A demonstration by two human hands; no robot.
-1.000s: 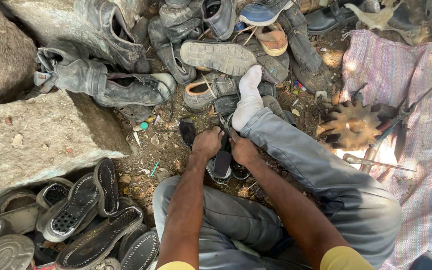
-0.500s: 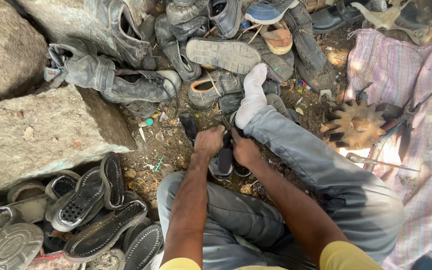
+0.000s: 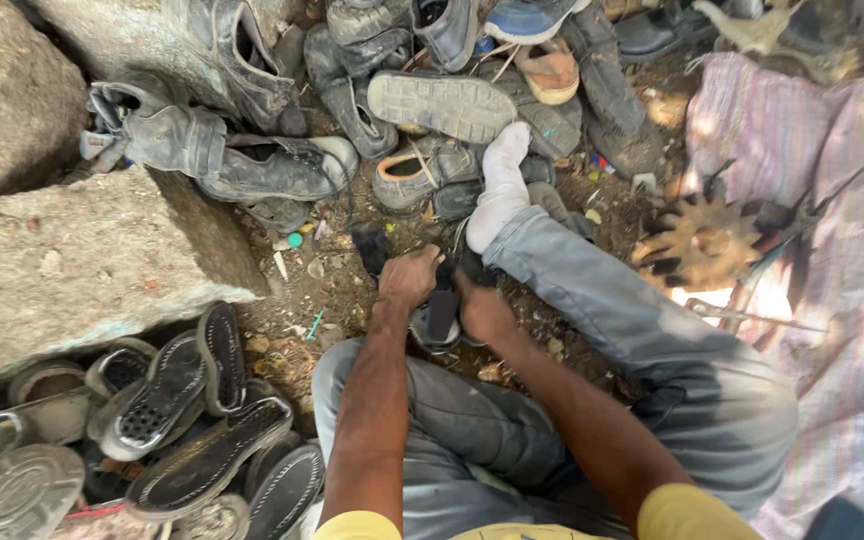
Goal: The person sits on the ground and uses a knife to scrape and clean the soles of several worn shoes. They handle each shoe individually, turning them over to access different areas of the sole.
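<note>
I sit on the ground in grey trousers, my right leg stretched out with a white sock (image 3: pixel 497 185) on the foot. Both hands meet low between my knees on a dark shoe (image 3: pixel 439 318). My left hand (image 3: pixel 409 276) grips its upper left side. My right hand (image 3: pixel 479 308) holds its right side, fingers curled around it. The shoe's grey sole end shows below the hands; the rest is hidden by my fingers.
A heap of worn shoes and boots (image 3: pixel 252 165) lies ahead. Large stone blocks (image 3: pixel 82 265) stand on the left, with several loose black soles (image 3: pixel 202 450) piled below them. A striped cloth (image 3: pixel 852 300) with a rusty toothed metal wheel (image 3: pixel 697 245) lies on the right.
The view has shifted slightly; my hands stay clasped on the shoe in about the same place.
</note>
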